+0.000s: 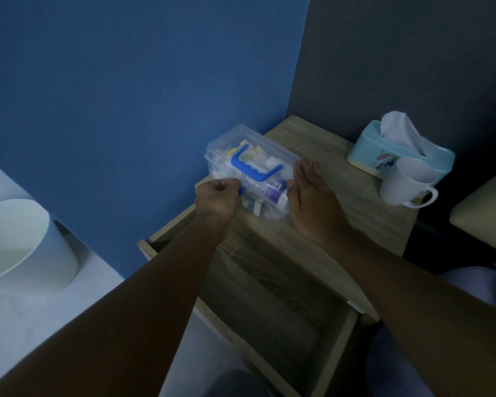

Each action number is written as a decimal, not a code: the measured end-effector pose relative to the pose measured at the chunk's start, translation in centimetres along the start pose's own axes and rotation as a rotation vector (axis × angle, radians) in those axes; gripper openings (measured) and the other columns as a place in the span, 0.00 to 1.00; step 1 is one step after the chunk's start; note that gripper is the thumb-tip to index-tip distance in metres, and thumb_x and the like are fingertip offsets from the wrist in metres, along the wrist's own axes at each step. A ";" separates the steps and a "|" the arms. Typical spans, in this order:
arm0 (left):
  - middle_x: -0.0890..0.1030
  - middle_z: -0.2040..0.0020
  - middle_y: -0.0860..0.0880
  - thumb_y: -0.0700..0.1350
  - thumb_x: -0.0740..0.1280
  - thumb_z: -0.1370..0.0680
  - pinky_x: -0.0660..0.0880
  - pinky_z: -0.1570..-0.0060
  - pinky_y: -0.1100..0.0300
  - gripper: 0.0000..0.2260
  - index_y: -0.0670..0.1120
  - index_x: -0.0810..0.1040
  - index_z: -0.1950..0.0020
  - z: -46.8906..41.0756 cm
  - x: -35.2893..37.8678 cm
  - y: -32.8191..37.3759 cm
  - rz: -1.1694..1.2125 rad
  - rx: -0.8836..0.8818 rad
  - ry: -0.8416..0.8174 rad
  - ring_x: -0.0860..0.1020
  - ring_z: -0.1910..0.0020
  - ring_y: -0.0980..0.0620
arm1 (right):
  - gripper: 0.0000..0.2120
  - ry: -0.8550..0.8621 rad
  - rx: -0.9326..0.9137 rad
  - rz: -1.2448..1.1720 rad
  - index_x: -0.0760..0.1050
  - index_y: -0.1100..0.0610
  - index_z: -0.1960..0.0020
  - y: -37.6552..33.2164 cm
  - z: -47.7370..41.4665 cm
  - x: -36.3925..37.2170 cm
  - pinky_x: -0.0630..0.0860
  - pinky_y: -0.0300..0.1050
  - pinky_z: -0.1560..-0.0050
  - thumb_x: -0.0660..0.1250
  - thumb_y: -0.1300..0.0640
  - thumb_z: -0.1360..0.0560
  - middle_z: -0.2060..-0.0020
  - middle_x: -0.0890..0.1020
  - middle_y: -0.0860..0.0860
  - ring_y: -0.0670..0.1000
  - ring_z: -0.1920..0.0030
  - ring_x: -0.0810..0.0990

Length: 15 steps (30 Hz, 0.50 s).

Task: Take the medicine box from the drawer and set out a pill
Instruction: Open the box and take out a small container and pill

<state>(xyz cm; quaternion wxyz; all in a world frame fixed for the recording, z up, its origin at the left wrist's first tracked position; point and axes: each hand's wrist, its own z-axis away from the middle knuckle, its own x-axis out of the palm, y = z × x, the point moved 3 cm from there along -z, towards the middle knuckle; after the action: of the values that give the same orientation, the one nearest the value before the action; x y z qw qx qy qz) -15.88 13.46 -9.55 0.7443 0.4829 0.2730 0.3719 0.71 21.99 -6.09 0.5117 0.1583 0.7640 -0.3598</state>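
Wood-grain nightstand [355, 213], clear rectangular medicine box [235, 144]

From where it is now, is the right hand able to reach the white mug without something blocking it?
Probably yes. The right hand lies flat against the medicine box, holding nothing, and only bare tabletop lies between it and the white mug.

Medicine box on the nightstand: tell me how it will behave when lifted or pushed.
The medicine box looks like rigid clear plastic, so it should keep its shape. Its loose contents will probably shift if tipped. The blue handle suggests an easy one-handed carry, and its flat base likely slides rather than rolls.
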 end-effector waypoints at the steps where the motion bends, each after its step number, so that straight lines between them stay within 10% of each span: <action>1: 0.84 0.57 0.46 0.46 0.70 0.25 0.82 0.51 0.47 0.05 0.49 0.82 0.60 -0.2 -0.1 -0.1 0.002 0.006 -0.004 0.84 0.54 0.46 | 0.32 0.024 0.007 -0.031 0.59 0.67 0.24 0.2 -0.1 0.3 0.54 0.55 0.22 0.44 0.47 0.19 0.23 0.61 0.64 0.63 0.22 0.57; 15: 0.78 0.35 0.45 0.45 0.60 0.18 0.69 0.44 0.66 0.20 0.47 0.68 0.26 1.4 -2.0 -1.6 -0.641 0.521 -0.029 0.74 0.44 0.60 | 0.38 -0.120 0.009 0.094 0.49 0.59 0.19 0.5 0.0 -0.4 0.52 0.53 0.23 0.52 0.36 0.20 0.19 0.51 0.56 0.54 0.19 0.47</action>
<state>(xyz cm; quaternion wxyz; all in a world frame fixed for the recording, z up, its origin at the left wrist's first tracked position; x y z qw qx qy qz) -15.49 10.75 -10.42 0.6789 0.5509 0.4843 0.0328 1.19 22.42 -5.95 0.5723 0.1742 0.7219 -0.3477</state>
